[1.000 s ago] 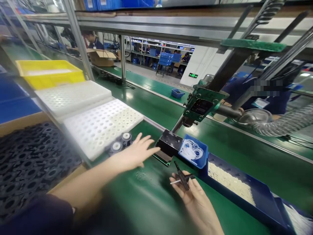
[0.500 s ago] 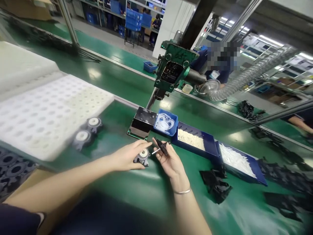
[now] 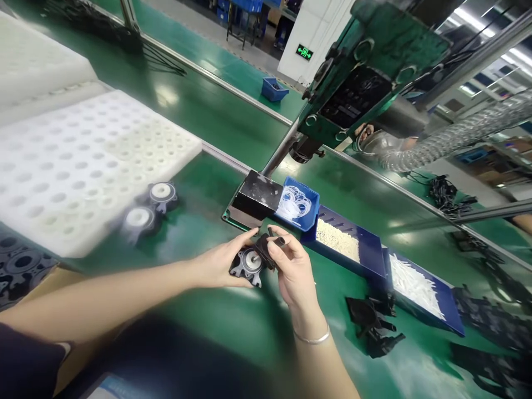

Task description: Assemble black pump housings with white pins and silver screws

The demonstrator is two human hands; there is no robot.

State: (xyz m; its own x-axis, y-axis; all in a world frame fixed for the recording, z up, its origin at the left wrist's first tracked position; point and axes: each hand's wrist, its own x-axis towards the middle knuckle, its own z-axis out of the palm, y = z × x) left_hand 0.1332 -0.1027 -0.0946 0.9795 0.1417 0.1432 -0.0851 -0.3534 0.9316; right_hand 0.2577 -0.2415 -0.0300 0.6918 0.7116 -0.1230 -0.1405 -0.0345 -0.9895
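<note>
Thumb and fingers of my left hand [image 3: 220, 259] are closed around a dark grey housing [image 3: 245, 269] with a pale round center, held low over the green bench. My right hand [image 3: 294, 266] pinches a black plastic part [image 3: 266, 250] with a short tube stub. That black part overlaps the upper right of the housing; whether the two touch I cannot tell. A thin pin end shows at the housing's center, below the black part. Two more housings [image 3: 162, 192] lie to the left beside a white foam tray [image 3: 158, 133].
A green press [image 3: 344, 94] with a black block [image 3: 260, 193] stands ahead. Blue bins hold white rings [image 3: 294, 204], cream pieces [image 3: 337, 241] and white sticks [image 3: 415, 285]. Black parts [image 3: 372, 324] lie right. A box of grey housings [image 3: 25, 266] sits at lower left.
My right hand has brought the black part over to the housing in my left hand. The white pin that stuck out from it now shows only slightly. The camera view has shifted.
</note>
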